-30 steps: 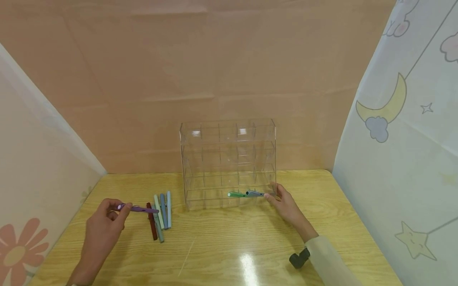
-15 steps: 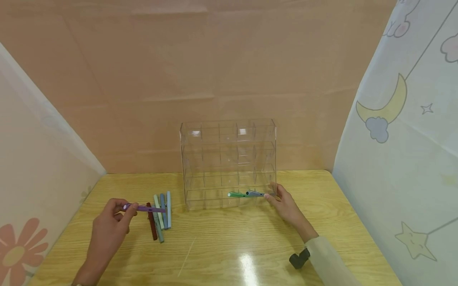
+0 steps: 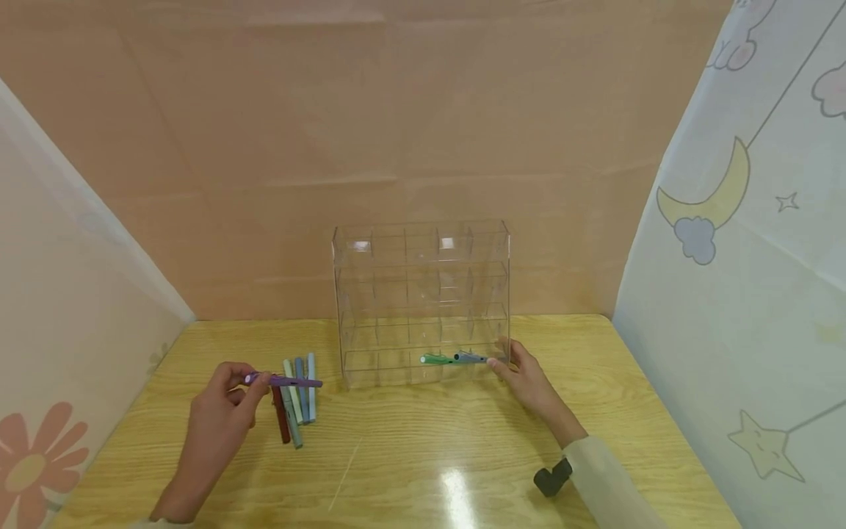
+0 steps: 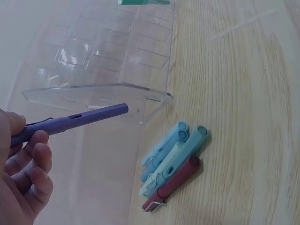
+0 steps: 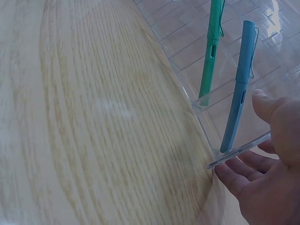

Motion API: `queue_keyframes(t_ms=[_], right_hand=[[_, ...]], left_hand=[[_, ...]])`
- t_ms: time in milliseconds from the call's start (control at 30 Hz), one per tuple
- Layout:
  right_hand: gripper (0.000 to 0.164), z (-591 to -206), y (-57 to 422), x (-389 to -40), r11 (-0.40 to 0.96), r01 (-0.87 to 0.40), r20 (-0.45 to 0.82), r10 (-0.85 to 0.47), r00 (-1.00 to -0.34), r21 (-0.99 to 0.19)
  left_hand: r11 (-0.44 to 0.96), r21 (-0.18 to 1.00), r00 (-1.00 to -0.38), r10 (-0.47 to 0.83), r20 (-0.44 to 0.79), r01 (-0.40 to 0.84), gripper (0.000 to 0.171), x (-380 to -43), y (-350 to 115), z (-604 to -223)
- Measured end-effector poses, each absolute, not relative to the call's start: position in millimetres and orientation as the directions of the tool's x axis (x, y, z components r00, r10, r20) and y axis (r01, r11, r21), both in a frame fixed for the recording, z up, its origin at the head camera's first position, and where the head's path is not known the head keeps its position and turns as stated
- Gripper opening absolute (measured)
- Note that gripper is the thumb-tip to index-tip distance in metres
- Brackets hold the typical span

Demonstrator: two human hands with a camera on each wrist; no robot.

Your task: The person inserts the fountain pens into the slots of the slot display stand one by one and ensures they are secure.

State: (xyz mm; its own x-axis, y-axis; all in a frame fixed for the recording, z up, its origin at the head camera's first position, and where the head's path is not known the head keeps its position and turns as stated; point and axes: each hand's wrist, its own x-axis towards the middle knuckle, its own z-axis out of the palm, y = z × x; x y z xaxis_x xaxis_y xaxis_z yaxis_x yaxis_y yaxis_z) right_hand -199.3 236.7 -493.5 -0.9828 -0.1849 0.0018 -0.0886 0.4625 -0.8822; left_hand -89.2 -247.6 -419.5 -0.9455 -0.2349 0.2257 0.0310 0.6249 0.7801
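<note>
In the head view my left hand (image 3: pixel 221 411) pinches a purple pen (image 3: pixel 291 381) near its capped end. The pen lies level, its far end pointing right, and overlaps the pens behind it. My right hand (image 3: pixel 532 382) grips the right side panel of a clear acrylic rack (image 5: pixel 243 150), thumb on the inner side and fingers outside. A green pen (image 3: pixel 436 359) and a blue pen (image 5: pixel 241 70) lie in the rack's lowest tier, toward the right. Left of the rack a dark red pen (image 4: pixel 178 180) rests beside several green and blue pens (image 4: pixel 180 154).
The rack stands upright on a wooden table (image 3: pixel 396 455), divided into tiers of small compartments. Behind it hangs an orange-brown cloth (image 3: pixel 423 110). Printed white cloths (image 3: pixel 734 294) flank the table. A black device (image 3: pixel 552 477) sits at the right wrist.
My left hand has moved to the right with the purple pen, passing over the loose pens toward the rack. My right hand and the rack have stayed in place.
</note>
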Motion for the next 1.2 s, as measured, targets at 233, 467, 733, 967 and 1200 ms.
queue_keyframes(t_ms=[233,467,733,967,1200], right_hand=[[0.073,-492.8,236.3,-200.0,0.46,-0.099,0.011,-0.19,-0.982,-0.882],[0.071,-492.2,235.7,-200.2,0.46,-0.1,0.01,-0.194,-0.981,-0.882],[0.07,-492.9,235.4,-201.4,0.466,-0.092,0.002,-0.189,-0.982,-0.88],[0.072,-493.3,235.5,-201.4,0.463,-0.09,0.003,-0.186,-0.983,-0.882],[0.072,-490.4,235.1,-198.9,0.479,-0.092,0.001,-0.187,-0.982,-0.873]], left_hand=[[0.619,0.783,-0.947,-0.215,0.238,0.056,0.035,-89.8,-241.7,-416.6],[0.584,0.809,-0.954,-0.198,0.226,0.071,0.032,-91.0,-236.0,-416.3],[0.526,0.848,-0.961,-0.194,0.197,0.068,0.034,-94.3,-226.4,-412.9],[0.492,0.866,-0.965,-0.169,0.2,0.093,0.032,-96.5,-217.5,-411.9],[0.447,0.885,-0.966,-0.144,0.215,0.13,0.029,-102.5,-207.0,-415.2]])
